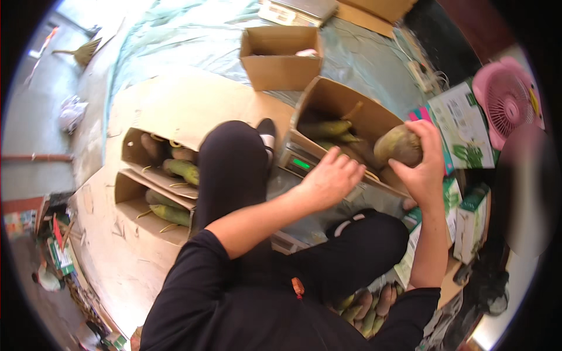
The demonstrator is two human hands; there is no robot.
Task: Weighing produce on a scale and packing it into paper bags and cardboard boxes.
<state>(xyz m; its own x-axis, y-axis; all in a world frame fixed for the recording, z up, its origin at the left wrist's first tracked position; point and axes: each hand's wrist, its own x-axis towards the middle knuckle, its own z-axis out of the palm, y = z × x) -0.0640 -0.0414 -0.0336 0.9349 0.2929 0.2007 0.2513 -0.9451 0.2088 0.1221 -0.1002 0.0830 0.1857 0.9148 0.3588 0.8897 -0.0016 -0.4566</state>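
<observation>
Clearly, the right grip (420, 153) wraps a plump green-brown root vegetable (396, 146), thumb opposed, with the open cardboard box (329, 96) below and left of it; the left grip (332, 180), half-curled and seemingly empty, sits farther left, near the rim; best handle the vegetable gently, clear of cardboard edges

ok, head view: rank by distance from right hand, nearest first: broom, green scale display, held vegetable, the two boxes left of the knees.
1. Held vegetable: in the right hand.
2. Green scale display: to its left.
3. Two boxes: farther left.
4. Broom: far upper left.
</observation>
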